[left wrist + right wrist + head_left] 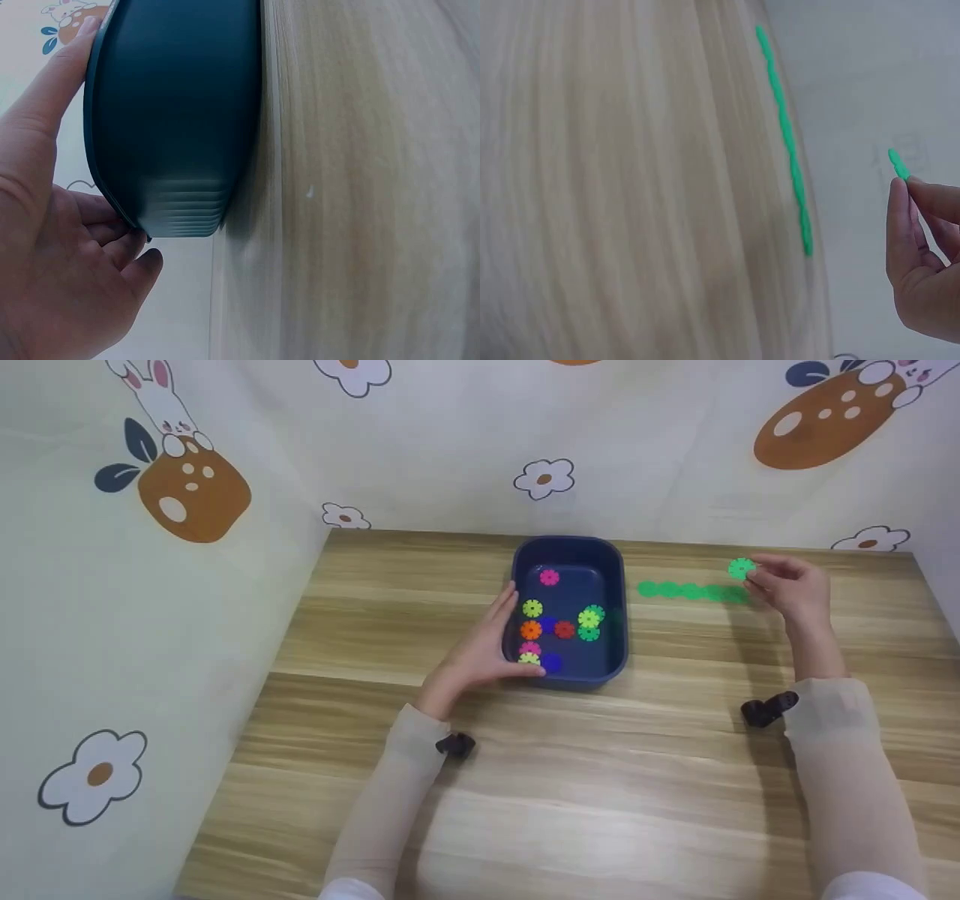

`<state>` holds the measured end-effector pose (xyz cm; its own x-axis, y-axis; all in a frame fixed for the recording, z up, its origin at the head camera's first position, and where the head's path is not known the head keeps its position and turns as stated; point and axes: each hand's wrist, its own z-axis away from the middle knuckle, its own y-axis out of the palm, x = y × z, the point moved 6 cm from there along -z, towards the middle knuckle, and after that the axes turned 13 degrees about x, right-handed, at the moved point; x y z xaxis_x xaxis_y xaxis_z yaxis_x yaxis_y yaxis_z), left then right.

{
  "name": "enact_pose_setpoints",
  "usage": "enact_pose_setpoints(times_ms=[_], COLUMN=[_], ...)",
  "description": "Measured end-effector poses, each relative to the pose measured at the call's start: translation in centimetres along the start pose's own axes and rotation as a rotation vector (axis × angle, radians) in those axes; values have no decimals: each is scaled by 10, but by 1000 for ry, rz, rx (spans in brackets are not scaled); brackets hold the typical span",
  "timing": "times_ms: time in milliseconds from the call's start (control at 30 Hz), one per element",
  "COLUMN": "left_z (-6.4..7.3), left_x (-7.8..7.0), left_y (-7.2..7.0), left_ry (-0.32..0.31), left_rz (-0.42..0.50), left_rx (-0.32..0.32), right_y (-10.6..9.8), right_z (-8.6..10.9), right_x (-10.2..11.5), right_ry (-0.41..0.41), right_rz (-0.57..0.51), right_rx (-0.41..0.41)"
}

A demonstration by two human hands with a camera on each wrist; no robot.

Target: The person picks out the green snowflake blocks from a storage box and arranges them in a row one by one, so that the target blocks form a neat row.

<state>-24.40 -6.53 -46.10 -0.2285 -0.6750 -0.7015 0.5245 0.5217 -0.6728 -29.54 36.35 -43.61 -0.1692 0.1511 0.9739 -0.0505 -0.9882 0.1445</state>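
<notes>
Beige sleeves cross the wood-grain table: the left hand grips a dark-blue rectangular plastic box of multicoloured notched discs; right of that box, past a green disc row, the right hand pinches a green notched plastic disc.

Both arms reach forward. The left hand spreads its thumb wide of the fingers; the right hand (raised, and farther out to the side) pinches between thumb and fingertips.

Head: high, forward-down | wrist views: low, nearer | head, left share tray
</notes>
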Motion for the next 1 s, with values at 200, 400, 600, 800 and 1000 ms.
enact_pose_setpoints(times_ms=[200, 400, 600, 800, 1000], left_z=[0, 0, 0, -1, 0], left_x=[0, 0, 0, 1, -1], left_y=[1, 2, 1, 0, 0], left_ry=[9, 11, 5, 10, 15], left_rz=[-1, 24, 14, 9, 20], left_rx=[-7, -5, -3, -9, -8], right_y=[-21, -39, -50, -49, -46], right_z=[-4, -4, -6, -9, -6], right_x=[-11, -21, -28, -27, -24], right_ry=[128, 201, 222, 231, 233], right_rz=[72, 94, 143, 290, 417], right_rx=[-36, -56, -57, -28, -8])
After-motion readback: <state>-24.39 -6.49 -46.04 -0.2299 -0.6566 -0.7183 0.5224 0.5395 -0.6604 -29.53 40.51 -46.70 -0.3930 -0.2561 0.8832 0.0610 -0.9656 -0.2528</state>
